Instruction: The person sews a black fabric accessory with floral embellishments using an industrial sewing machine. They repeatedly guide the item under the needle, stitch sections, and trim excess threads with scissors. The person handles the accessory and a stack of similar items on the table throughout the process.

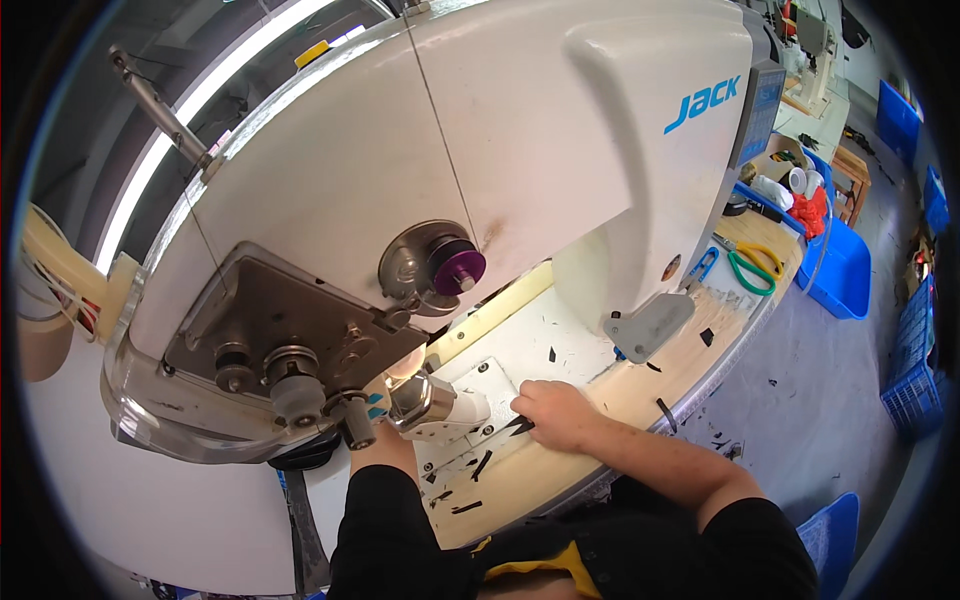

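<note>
A large white sewing machine (520, 130) fills the upper middle of the view, with a metal tension plate (270, 320) and a purple bobbin (458, 266) on its front. My right hand (556, 412) rests low over the machine bed (490, 385), its fingers closed. A small dark pointed piece (522, 426) pokes out from beneath them; its kind is not plain. Beside the needle area, my left hand (384, 450) reaches behind the machine head, and its fingers are hidden there. The metal presser-side housing (422, 402) stands between the two hands.
Black scraps (467, 507) lie scattered on the wooden table edge (640, 400). Green- and yellow-handled scissors (755, 265) and a blue thread snip (705, 266) lie at the right. Blue bins (840, 270) stand beyond the table, with a blue basket (915, 370) on the floor.
</note>
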Motion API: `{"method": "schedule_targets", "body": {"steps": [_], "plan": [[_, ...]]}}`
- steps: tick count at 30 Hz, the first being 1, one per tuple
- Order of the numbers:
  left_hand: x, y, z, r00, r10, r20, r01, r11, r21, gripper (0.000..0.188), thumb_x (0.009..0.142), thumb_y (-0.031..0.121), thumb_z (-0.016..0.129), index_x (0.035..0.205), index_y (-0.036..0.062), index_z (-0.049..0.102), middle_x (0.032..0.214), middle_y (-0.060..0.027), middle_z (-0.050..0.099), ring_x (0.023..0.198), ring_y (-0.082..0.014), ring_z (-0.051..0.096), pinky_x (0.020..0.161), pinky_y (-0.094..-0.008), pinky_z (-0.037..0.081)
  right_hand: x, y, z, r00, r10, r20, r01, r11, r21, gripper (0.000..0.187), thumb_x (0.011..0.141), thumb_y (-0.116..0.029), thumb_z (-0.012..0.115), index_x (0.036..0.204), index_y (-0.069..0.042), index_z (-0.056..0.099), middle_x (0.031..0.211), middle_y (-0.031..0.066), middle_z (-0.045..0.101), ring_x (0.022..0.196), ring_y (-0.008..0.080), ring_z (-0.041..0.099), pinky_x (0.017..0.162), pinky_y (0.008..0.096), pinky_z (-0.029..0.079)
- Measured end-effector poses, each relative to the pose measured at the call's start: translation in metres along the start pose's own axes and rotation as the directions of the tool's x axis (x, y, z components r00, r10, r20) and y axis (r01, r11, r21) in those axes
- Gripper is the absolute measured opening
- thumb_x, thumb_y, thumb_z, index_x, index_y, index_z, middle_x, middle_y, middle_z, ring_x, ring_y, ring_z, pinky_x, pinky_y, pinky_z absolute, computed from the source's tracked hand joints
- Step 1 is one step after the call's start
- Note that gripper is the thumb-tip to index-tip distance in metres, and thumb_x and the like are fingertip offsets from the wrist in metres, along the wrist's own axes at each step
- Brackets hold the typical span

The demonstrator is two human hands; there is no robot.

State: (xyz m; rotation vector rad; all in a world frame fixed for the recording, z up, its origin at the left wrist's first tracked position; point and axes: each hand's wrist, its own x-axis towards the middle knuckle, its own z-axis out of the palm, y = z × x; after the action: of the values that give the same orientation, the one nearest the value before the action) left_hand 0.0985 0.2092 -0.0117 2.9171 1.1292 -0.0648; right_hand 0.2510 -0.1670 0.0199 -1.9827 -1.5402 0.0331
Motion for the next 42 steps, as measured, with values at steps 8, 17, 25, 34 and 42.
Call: {"method": "schedule_targets", "body": {"steps": [8,17,25,34,42], "plan": [[-0.001,-0.021,-0.012,0.999,0.037,-0.036,-0.038,0.999,-0.036,0.032,0.079,0.021,0.075,0.106,0.0041,0.068,0.095,-0.0175,0.067,0.094,-0.031,0.066,0.077,-0.04,0.052,0.001,0.0,0.001,1.0,0.007,-0.015,-0.006,0.999,0.032,0.025,0.068,-0.01,0.07,0.091,-0.007,0.059,0.094,0.0104,0.054,0.093,0.0293,0.059,0.079,0.0406,0.05],[-0.155,0.041,-0.176,0.982,0.09,-0.164,-0.179,0.711,-0.68,0.035,0.079,0.018,0.074,0.106,-0.0016,0.065,0.091,-0.0161,0.07,0.088,-0.0221,0.068,0.077,-0.0368,0.053,-0.002,0.006,0.006,0.978,0.005,-0.209,0.001,1.0,0.029,0.022,0.067,-0.002,0.066,0.088,-0.009,0.062,0.082,0.0079,0.056,0.078,0.03,0.06,0.067,0.04,0.049],[-0.268,0.112,-0.083,0.974,0.178,-0.142,-0.227,0.731,-0.643,0.057,0.076,0.033,0.079,0.121,0.0022,0.06,0.109,-0.0152,0.06,0.09,-0.0318,0.063,0.077,-0.039,0.051,0.013,-0.021,0.01,0.982,0.09,-0.165,-0.023,0.929,0.369,0.02,0.078,-0.013,0.076,0.094,-0.006,0.066,0.085,0.0095,0.06,0.074,0.0254,0.063,0.064,0.0343,0.051],[-0.159,0.04,-0.068,0.979,0.12,-0.165,-0.201,0.419,-0.886,0.042,0.077,0.016,0.08,0.112,-0.0008,0.065,0.097,-0.0085,0.066,0.091,-0.0176,0.061,0.082,-0.0331,0.049,0.037,-0.11,0.031,0.968,0.036,-0.247,0.016,0.979,0.204,0.045,0.075,-0.037,0.079,0.103,-0.005,0.065,0.097,0.0117,0.061,0.077,0.0291,0.066,0.065,0.0369,0.054],[-0.186,0.076,-0.101,0.9,0.324,-0.293,-0.411,0.398,-0.821,0.016,0.08,0.012,0.077,0.09,0.0023,0.068,0.076,-0.004,0.065,0.068,-0.0144,0.058,0.065,-0.0281,0.046,0.022,-0.119,-0.007,0.997,-0.036,-0.069,0.044,0.993,0.106,0.042,0.067,-0.01,0.074,0.108,-0.008,0.063,0.1,0.0087,0.06,0.079,0.0305,0.065,0.067,0.0403,0.054]]}}
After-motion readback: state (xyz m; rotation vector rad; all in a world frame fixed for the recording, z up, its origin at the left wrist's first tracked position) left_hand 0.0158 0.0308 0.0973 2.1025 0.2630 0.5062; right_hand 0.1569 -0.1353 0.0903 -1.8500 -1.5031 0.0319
